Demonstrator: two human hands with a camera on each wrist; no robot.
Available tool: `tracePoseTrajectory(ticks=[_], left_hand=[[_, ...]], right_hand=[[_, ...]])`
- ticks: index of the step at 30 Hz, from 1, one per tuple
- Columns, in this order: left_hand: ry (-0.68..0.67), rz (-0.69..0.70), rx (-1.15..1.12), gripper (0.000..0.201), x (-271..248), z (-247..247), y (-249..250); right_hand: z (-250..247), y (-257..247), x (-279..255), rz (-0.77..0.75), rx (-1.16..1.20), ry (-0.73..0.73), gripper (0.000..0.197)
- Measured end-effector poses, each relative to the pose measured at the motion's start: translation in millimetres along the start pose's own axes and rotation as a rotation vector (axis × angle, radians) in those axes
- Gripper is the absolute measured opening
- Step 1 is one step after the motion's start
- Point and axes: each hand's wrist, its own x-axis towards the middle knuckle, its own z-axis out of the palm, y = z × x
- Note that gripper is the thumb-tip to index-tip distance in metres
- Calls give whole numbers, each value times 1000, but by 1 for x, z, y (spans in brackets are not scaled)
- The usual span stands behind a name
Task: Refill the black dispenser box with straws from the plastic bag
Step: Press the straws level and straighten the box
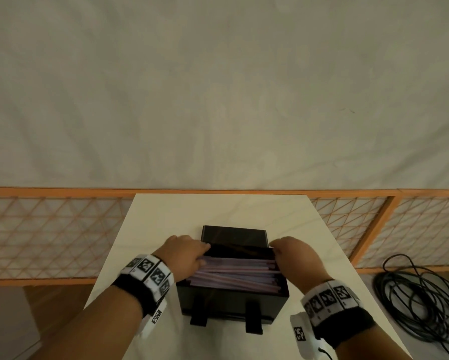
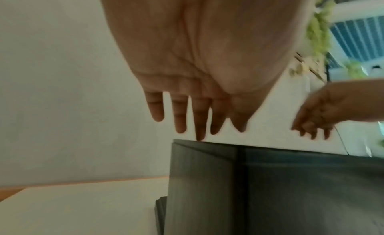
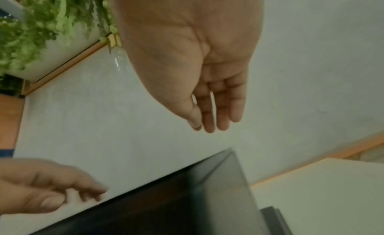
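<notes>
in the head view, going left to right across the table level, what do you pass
left hand → straws in the black dispenser box → right hand → coiled black cable on the floor

Soft dim indoor light; motion-blurred wrist views, wide-angle edge distortion.

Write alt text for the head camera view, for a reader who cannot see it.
Both hands reach to the top of an open black dispenser box full of pale straws, the left hand at its left edge and the right hand at its right. The box stands on a white table; a coiled black cable lies on the floor to the right.
</notes>
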Motion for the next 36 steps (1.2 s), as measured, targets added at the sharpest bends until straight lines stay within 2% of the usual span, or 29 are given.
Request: tracePoseTrajectory(ticks=[1,2,4,6,7,9,11,12,14,17,20,25,32,35,36], left_hand=[[84,-80,-85,44,-7,1,-7],[120,-176,-140,43,-12,4,-14],[4,-324,-234,44,-23,11,-18],[-110,-339,-424,28,-26,25,-13],[-105,-325,-498,25,-26,30,-8],[-35,-294,-504,24,-26,37,-3],[82,-273,-462,17,-30,45,2],[146,-277,-469,17,-33,48,5],[207,-284,-515,16,-38,53,14],[234,-347,-552,10,-41,57,26],[295,-356,-580,20,-41,57,28],[404,-344,-562,23,-41,54,29],[290,-359,-737,17,-32,71,36],[270,-367,-781,12,-24,70,35],[280,-364,-776,12,-23,69,34]], right_hand=[[-4,10,-6,76,27,28,27],[-6,19,-11,129,27,-5,33],[-3,25,-23,144,36,-259,49],[8,18,-33,73,116,-458,46],[15,15,-33,14,116,-452,39],[19,9,-37,61,72,-405,25],[20,11,-40,66,-76,-255,25],[21,14,-39,74,-69,-165,25],[24,19,-40,115,11,-38,21],[30,15,-43,184,125,54,16],[26,17,-37,203,257,169,24],[20,13,-36,218,316,195,34],[7,15,-26,223,265,131,29],[-1,14,-18,241,448,39,26],[-5,12,-20,224,480,57,25]])
